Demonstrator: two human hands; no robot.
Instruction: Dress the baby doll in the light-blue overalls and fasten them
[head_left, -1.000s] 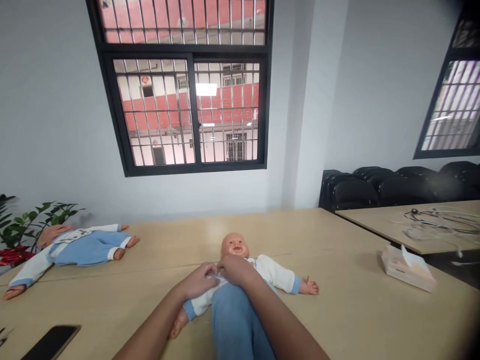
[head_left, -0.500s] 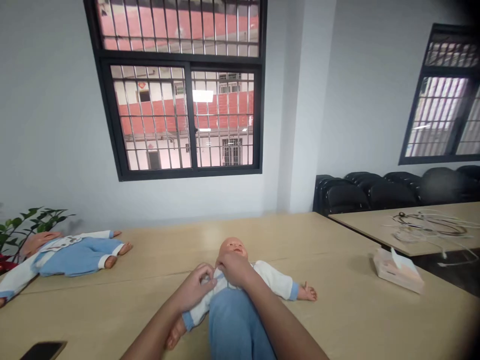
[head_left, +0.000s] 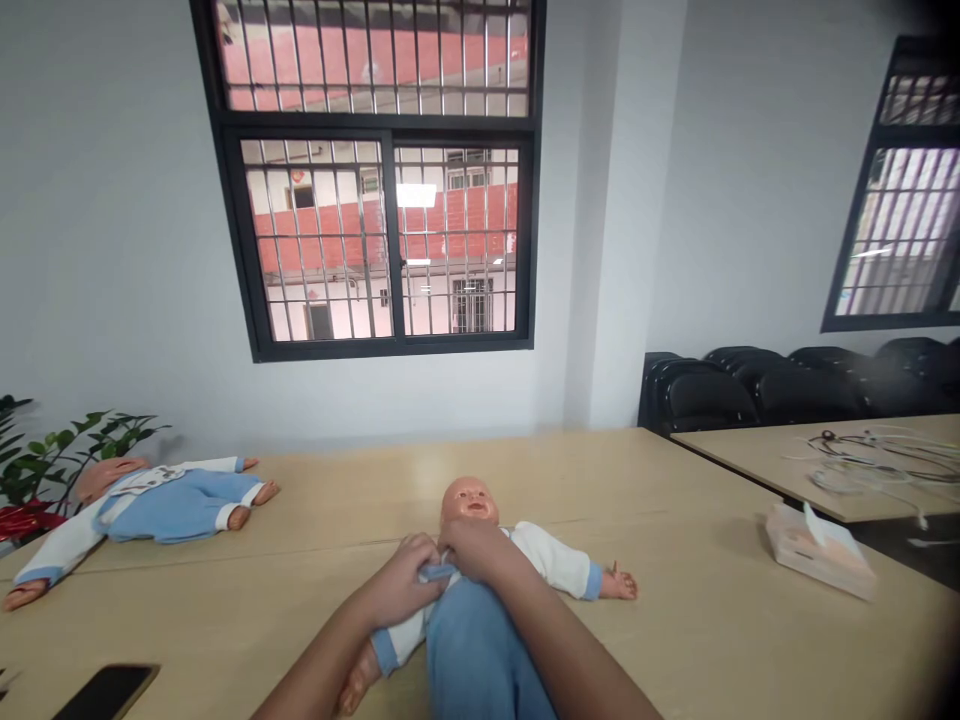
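Observation:
A baby doll [head_left: 469, 500] lies on its back on the table, head away from me, in a white top [head_left: 553, 558] with blue cuffs and blue overalls [head_left: 480, 640]. My left hand [head_left: 405, 582] is closed on a blue strap [head_left: 436, 572] at the doll's chest. Just beside it, my right hand [head_left: 476, 548] lies over the chest below the chin, its fingers curled in on the clothing. My fingers hide much of the cloth between them. One doll hand [head_left: 621, 581] extends to the right; the other [head_left: 356, 682] is partly under my left forearm.
Another doll [head_left: 169, 505] in similar clothes lies at the left, near a leafy plant [head_left: 60, 450]. A phone [head_left: 109, 690] rests at the near left. To the right stand a tissue pack [head_left: 821, 555], coiled cables [head_left: 870, 455] on another table, and black chairs [head_left: 712, 395].
My left hand has moved in toward the right hand and closed, with the blue strap now showing in it. My right hand stays at the chest. The view has shifted slightly left.

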